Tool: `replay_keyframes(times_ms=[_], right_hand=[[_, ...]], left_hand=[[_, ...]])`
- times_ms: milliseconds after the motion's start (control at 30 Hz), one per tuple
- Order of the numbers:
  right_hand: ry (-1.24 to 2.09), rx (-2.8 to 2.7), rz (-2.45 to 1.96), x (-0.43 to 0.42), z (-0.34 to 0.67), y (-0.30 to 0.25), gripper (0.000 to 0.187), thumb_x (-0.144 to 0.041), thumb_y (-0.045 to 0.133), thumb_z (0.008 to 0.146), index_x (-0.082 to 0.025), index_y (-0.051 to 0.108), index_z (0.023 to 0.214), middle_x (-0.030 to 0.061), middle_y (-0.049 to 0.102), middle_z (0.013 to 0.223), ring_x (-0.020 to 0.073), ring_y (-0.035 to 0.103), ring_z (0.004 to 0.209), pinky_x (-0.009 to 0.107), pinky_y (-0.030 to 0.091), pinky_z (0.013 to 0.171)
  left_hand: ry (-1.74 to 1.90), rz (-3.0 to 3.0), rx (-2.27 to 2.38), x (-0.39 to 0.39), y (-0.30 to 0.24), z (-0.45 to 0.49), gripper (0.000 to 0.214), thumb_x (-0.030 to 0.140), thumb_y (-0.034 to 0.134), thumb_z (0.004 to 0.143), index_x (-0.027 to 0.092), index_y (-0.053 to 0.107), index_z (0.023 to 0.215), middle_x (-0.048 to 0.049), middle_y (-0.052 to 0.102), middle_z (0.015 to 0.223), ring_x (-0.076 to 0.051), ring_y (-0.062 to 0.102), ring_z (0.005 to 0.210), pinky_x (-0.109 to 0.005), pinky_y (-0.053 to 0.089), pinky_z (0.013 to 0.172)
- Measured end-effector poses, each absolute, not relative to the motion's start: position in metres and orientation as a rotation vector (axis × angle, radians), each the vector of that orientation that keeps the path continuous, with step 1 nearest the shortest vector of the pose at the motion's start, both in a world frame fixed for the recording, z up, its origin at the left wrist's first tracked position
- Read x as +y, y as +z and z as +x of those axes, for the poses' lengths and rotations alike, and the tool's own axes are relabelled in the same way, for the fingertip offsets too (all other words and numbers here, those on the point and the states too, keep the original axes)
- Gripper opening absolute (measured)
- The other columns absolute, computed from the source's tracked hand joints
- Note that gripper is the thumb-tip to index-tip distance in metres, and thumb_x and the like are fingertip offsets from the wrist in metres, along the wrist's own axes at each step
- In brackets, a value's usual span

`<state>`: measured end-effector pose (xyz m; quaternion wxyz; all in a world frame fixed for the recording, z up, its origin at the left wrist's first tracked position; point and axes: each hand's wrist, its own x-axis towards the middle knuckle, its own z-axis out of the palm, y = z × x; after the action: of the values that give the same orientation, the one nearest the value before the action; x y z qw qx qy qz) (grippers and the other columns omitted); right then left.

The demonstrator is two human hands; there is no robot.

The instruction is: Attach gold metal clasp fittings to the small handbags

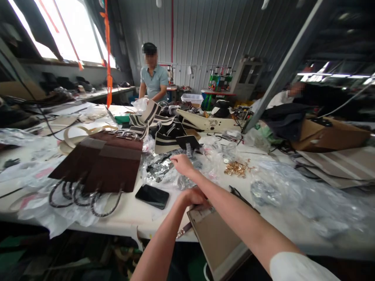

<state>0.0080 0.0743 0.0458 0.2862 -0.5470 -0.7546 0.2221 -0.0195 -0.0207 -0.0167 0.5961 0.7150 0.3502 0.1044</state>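
The near tan panel (pixel 218 238), grasped by the left hand (pixel 197 196), is best held steady while the curled right hand (pixel 182 164), contents unclear, hovers by the silver pieces (pixel 159 170).

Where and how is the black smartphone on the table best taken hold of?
Probably across the middle of the black smartphone, thumb on its near long edge, coming from the near side: it lies flat and roughly crosswise, with bare tabletop in front, while a looped handle curves close to its left end.

The white desk (pixel 126 212) carries a phone (pixel 152 196), brown panels (pixel 113 168) just beside it, loose gold parts (pixel 236 169) and crumpled clear plastic (pixel 310 195).
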Motion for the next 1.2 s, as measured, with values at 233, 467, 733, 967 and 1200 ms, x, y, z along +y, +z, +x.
replay_keyframes(times_ms=[233, 467, 733, 967, 1200], right_hand=[[0.495, -1.826, -1.598, 0.009, 0.176, 0.045, 0.028, -0.017, 0.064, 0.103, -0.021, 0.09, 0.112, 0.0061, 0.088, 0.099, 0.0247, 0.083, 0.09, 0.031, 0.062, 0.086], [0.474, -1.848, -1.574, -0.02, 0.241, 0.021, 0.026, -0.018, 0.068, 0.102, -0.021, 0.089, 0.117, 0.0077, 0.087, 0.116, 0.0254, 0.081, 0.105, 0.032, 0.061, 0.1], [0.07, -2.488, -1.304, 0.085, 0.199, 0.028, 0.051, -0.01, 0.078, 0.097, -0.021, 0.075, 0.147, 0.0141, 0.065, 0.159, 0.0336, 0.055, 0.148, 0.047, 0.044, 0.125], [0.173, -2.674, -1.349, 0.128, 0.214, -0.021, 0.03, 0.006, 0.066, 0.094, -0.019, 0.082, 0.089, 0.0104, 0.078, 0.092, 0.0289, 0.073, 0.09, 0.043, 0.05, 0.1], [0.2, -2.418, -1.567, 0.157, 0.245, -0.019, 0.058, -0.028, 0.091, 0.095, -0.024, 0.072, 0.149, 0.0153, 0.067, 0.144, 0.0372, 0.065, 0.126, 0.047, 0.055, 0.101]], left_hand=[[0.108, 1.449, 0.796, -0.018, -0.014, -0.025, 0.026, 0.039, 0.09, 0.06, 0.017, 0.08, 0.07, -0.0001, 0.067, 0.069, -0.019, 0.057, 0.068, -0.032, 0.046, 0.066], [0.021, 1.456, 0.853, -0.014, -0.004, -0.019, 0.032, 0.043, 0.092, 0.059, 0.018, 0.075, 0.068, 0.0011, 0.062, 0.067, -0.016, 0.049, 0.064, -0.03, 0.037, 0.06], [-0.055, 1.485, 0.897, -0.017, 0.007, -0.014, 0.034, 0.045, 0.086, 0.067, 0.019, 0.065, 0.065, 0.0034, 0.052, 0.063, -0.014, 0.04, 0.062, -0.031, 0.026, 0.057], [-0.016, 1.388, 0.895, -0.023, 0.003, -0.017, 0.034, 0.034, 0.076, 0.078, 0.022, 0.046, 0.066, 0.0058, 0.038, 0.063, -0.012, 0.03, 0.059, -0.034, 0.017, 0.053], [-0.171, 1.154, 0.917, -0.007, 0.006, -0.011, 0.024, 0.028, 0.074, 0.073, 0.022, 0.051, 0.065, 0.0052, 0.04, 0.062, -0.013, 0.032, 0.056, -0.034, 0.016, 0.051]])
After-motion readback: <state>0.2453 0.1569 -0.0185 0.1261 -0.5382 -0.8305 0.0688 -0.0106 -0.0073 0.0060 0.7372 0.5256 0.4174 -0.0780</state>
